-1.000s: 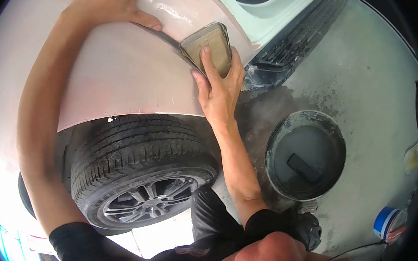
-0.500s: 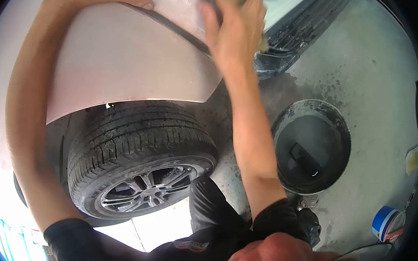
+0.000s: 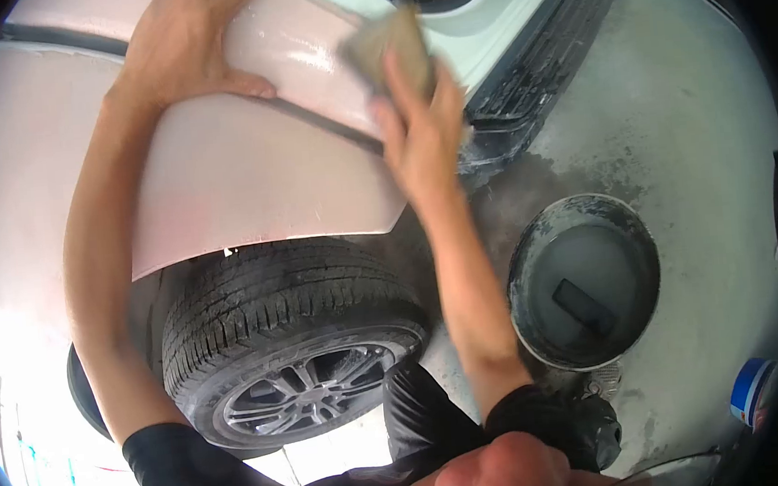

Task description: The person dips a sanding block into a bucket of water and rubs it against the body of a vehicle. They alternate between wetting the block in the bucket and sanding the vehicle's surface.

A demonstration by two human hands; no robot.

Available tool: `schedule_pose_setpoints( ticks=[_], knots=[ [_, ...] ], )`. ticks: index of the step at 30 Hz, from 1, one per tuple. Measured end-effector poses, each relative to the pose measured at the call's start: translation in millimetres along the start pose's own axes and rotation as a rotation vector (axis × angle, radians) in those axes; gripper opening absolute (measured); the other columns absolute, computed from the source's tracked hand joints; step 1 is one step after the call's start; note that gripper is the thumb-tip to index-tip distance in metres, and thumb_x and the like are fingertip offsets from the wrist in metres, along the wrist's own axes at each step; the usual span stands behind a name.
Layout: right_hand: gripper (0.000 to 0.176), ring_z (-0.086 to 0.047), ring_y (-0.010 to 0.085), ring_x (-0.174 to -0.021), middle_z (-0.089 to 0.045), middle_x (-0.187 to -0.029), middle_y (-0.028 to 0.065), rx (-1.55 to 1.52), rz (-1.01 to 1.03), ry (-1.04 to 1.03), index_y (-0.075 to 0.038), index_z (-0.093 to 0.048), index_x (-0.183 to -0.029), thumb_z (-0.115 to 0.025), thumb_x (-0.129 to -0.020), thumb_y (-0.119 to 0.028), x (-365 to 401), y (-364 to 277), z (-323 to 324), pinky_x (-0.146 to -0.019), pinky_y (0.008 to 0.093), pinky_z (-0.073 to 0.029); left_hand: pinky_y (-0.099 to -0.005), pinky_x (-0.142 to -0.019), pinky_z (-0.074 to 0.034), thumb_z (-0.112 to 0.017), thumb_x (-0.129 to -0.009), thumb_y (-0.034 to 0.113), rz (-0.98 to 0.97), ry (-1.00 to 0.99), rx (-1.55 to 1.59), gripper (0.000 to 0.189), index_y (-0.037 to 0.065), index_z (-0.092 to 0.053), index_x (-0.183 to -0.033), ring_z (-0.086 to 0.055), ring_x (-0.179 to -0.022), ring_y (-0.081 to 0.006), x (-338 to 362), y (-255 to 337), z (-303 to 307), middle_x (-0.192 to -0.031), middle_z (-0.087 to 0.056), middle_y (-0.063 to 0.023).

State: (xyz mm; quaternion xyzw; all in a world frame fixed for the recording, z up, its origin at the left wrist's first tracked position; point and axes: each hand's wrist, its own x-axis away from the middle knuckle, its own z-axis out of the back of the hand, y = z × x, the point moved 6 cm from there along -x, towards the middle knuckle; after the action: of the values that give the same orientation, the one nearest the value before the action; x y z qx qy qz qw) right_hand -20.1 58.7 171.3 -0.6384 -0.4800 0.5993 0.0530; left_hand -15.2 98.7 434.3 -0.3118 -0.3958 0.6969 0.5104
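Note:
My left hand [image 3: 186, 44] lies with spread fingers on the pinkish car panel [image 3: 256, 176], its thumb beside the dark panel gap. In my right hand [image 3: 421, 126] is a greyish-tan block [image 3: 387, 47], blurred by motion, held against the wet, shiny panel near the body's edge. Below the fender's lower edge sits the tire [image 3: 274, 293] with its spoked wheel.
A round bucket [image 3: 529, 332] of grey liquid stands on the floor, with a dark rectangular object [image 3: 581, 308] in it. A black side step [image 3: 544, 66] runs along the car. A blue-and-white tub [image 3: 750, 393] is at lower right.
The view has shifted, so the car and wheel appear lower and more of my left hand shows. My right hand, with the block, now appears lower and further left in view.

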Motion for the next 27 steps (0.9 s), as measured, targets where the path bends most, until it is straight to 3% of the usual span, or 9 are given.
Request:
schedule_pose_setpoints(
  ticks=[4,7,10,13,17,19,20,23,27],
  knots=[
    [0.056,-0.046,0.0510,-0.129,-0.044,-0.143,0.0377,-0.002,-0.026,-0.036,-0.021,-0.059,-0.146,-0.073,-0.092,-0.027,60.5,1.3,-4.1,-0.110,0.0528,-0.039,-0.0525,-0.122,-0.029,-0.094,-0.049,0.059,-0.052,0.042,-0.061,0.102,0.008,-0.064,-0.132,-0.051,-0.124,-0.0310,1.6,2.2,-0.8,-0.121,-0.059,-0.0138],
    [0.056,-0.044,0.0517,-0.132,-0.042,-0.145,0.0390,-0.076,-0.136,0.018,-0.023,-0.061,-0.146,-0.073,-0.092,-0.027,-6.7,32.5,2.3,-0.111,0.0556,-0.036,-0.0544,-0.122,-0.028,-0.094,-0.049,0.060,-0.012,-0.006,0.077,0.102,0.009,-0.064,-0.132,-0.051,-0.124,-0.0309,0.4,0.0,-5.4,-0.122,-0.059,-0.0134],
    [0.055,-0.044,0.0521,-0.133,-0.041,-0.146,0.0386,-0.089,-0.149,0.047,-0.022,-0.061,-0.145,-0.073,-0.092,-0.028,-6.1,33.7,4.7,-0.112,0.0575,-0.036,-0.0558,-0.121,-0.029,-0.093,-0.050,0.061,-0.012,0.021,0.010,0.101,0.010,-0.064,-0.132,-0.051,-0.124,-0.0304,1.4,-0.4,-4.8,-0.123,-0.058,-0.0128],
    [0.058,-0.043,0.0524,-0.133,-0.040,-0.149,0.0367,-0.069,-0.104,-0.026,-0.021,-0.061,-0.145,-0.076,-0.089,-0.020,70.7,12.0,-6.0,-0.112,0.0571,-0.036,-0.0553,-0.119,-0.030,-0.093,-0.049,0.063,0.007,0.015,0.058,0.101,0.011,-0.064,-0.131,-0.052,-0.122,-0.0299,0.8,-2.9,-4.5,-0.123,-0.058,-0.0126],
    [0.059,-0.044,0.0493,-0.133,-0.041,-0.149,0.0328,-0.070,-0.161,0.016,-0.021,-0.062,-0.145,-0.078,-0.088,-0.021,44.6,41.1,2.0,-0.112,0.0533,-0.037,-0.0549,-0.116,-0.033,-0.092,-0.049,0.065,0.035,-0.042,0.010,0.102,0.010,-0.064,-0.130,-0.052,-0.121,-0.0298,2.0,-1.8,-13.5,-0.121,-0.058,-0.0131],
    [0.059,-0.044,0.0480,-0.133,-0.041,-0.149,0.0322,-0.178,-0.269,0.064,-0.021,-0.061,-0.145,-0.078,-0.089,-0.022,17.9,63.6,7.0,-0.112,0.0519,-0.037,-0.0565,-0.119,-0.031,-0.092,-0.049,0.066,-0.048,0.046,0.005,0.103,0.010,-0.064,-0.131,-0.052,-0.123,-0.0302,-0.2,-1.8,-11.1,-0.121,-0.058,-0.0133],
    [0.058,-0.043,0.0489,-0.133,-0.042,-0.148,0.0319,-0.240,-0.283,0.092,-0.023,-0.060,-0.146,-0.077,-0.091,-0.021,17.3,66.9,6.0,-0.112,0.0529,-0.038,-0.0597,-0.124,-0.023,-0.091,-0.053,0.063,0.027,-0.055,0.018,0.105,0.008,-0.059,-0.137,-0.048,-0.134,-0.0318,0.4,1.6,-7.6,-0.131,-0.058,-0.0151],
    [0.057,-0.043,0.0497,-0.134,-0.041,-0.149,0.0322,-0.123,-0.273,0.070,-0.024,-0.060,-0.146,-0.076,-0.092,-0.021,60.1,36.9,-1.5,-0.112,0.0543,-0.038,-0.0520,-0.123,-0.031,-0.087,-0.039,0.065,-0.135,0.150,-0.035,0.123,0.013,-0.056,-0.146,-0.047,-0.139,-0.0359,10.5,-13.6,-18.2,-0.144,-0.057,-0.0080],
    [0.056,-0.044,0.0495,-0.133,-0.042,-0.148,0.0328,-0.124,-0.241,0.048,-0.021,-0.060,-0.146,-0.075,-0.092,-0.026,87.1,48.7,-3.0,-0.112,0.0545,-0.039,-0.0515,-0.118,-0.037,-0.087,-0.041,0.066,-0.213,0.241,-0.065,0.113,0.014,-0.062,-0.138,-0.054,-0.130,-0.0354,7.6,-2.4,-12.5,-0.133,-0.062,-0.0085]
  ],
)
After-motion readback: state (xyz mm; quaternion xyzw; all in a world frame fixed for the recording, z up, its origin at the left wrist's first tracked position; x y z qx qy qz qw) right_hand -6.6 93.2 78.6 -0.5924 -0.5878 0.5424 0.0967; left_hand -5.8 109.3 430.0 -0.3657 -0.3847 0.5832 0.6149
